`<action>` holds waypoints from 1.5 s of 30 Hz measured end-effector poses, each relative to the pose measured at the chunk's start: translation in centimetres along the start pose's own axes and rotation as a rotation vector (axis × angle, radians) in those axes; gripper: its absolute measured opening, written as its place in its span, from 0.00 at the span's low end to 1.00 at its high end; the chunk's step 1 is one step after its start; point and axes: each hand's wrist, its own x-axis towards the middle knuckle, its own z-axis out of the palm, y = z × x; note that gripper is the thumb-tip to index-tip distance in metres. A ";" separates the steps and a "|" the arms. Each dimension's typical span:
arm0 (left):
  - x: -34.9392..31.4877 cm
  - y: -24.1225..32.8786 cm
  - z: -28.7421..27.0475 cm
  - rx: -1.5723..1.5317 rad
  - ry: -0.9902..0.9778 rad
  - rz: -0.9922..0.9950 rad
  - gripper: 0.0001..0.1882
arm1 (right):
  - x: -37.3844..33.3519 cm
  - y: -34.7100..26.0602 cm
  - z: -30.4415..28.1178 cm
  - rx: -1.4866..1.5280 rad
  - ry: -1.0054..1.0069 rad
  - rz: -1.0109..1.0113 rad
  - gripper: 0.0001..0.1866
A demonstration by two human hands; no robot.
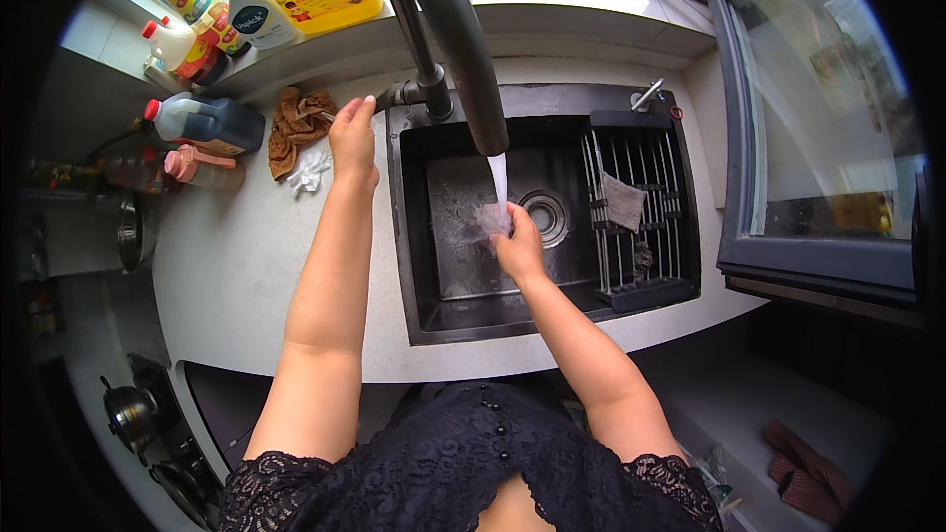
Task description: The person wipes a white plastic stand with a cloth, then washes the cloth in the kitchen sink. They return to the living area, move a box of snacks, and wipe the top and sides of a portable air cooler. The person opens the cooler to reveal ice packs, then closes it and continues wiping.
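Note:
Water runs from the black faucet point(485, 103) into the black sink point(448, 330). My left hand point(353, 141) is at the end of the faucet lever point(394, 95), fingers closed round its tip, though the contact is partly hidden. Inside the sink, my right hand point(520, 248) pinches a pale pink, see-through, crumpled piece point(490, 220) right under the stream. What that piece is made of is blurred by the water. Just right of it lies the round drain point(545, 217).
A roll-out rack point(619, 261) covers the sink's right side, with a grey cloth point(625, 203) on it. Left of the faucet lie a brown rag point(296, 123) and a white crumpled cloth point(310, 169). Bottles point(212, 125) crowd the left corner. An open window point(828, 138) juts in at right.

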 end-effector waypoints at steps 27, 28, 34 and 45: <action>-17.4 -8.6 5.1 -0.548 -0.301 -1.098 0.22 | -1.3 1.3 -3.1 1.413 -0.202 0.430 0.20; -17.4 -8.7 4.9 -0.486 -0.402 -1.113 0.23 | -1.2 1.1 -3.1 1.408 -0.204 0.396 0.18; -17.4 -7.0 4.3 0.088 -0.632 -1.066 0.30 | -0.8 1.8 -3.9 0.851 -0.185 0.239 0.11; -17.7 -10.2 5.2 0.380 -0.743 -0.835 0.07 | 1.4 0.7 -3.3 0.281 -0.039 -0.122 0.08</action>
